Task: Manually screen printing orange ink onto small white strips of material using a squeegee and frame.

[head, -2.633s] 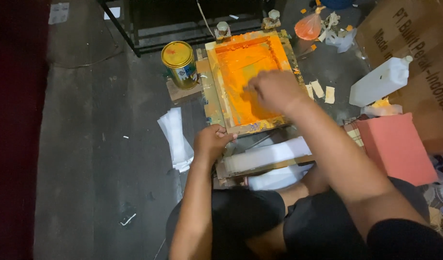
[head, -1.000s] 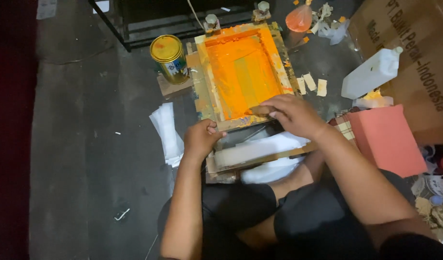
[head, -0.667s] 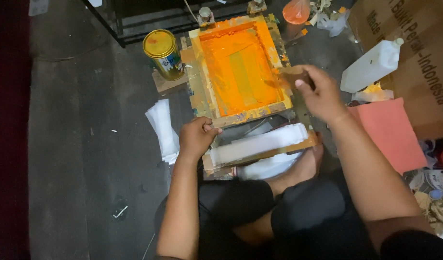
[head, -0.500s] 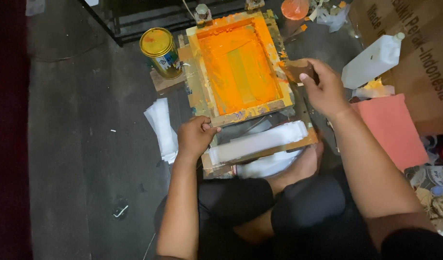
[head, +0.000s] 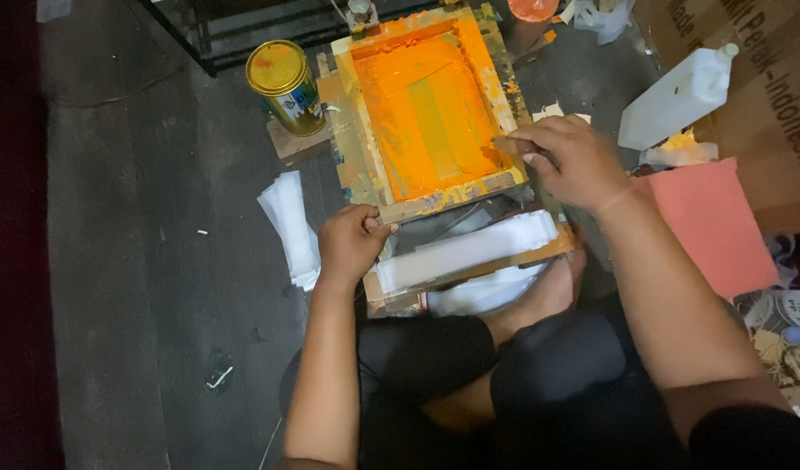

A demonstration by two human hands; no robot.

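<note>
One screen frame [head: 430, 113], one tin [head: 287, 83], two hands: left hand [head: 352, 244], right hand [head: 574, 161].

A dark grey concrete floor [head: 139, 261] carries everything. On it lie a stack of white sheets [head: 291, 222], a pink board [head: 713, 222] and a white plastic jug [head: 678, 91]. A yellow-lidded paint can [head: 287, 83] stands on a small wooden block [head: 291, 144].

The scene is dim overall, lit from above and slightly ahead, so the orange printing frame [head: 426, 104] glows as the brightest patch. The dark floor [head: 139, 261] soaks up light and fades to near black along the left edge. A soft sheen sits on the lid of the paint can [head: 278, 68]. White strips [head: 469, 252] look slightly overexposed. The right hand [head: 574, 161] shows mild motion blur; corners are soft and grainy.
</note>
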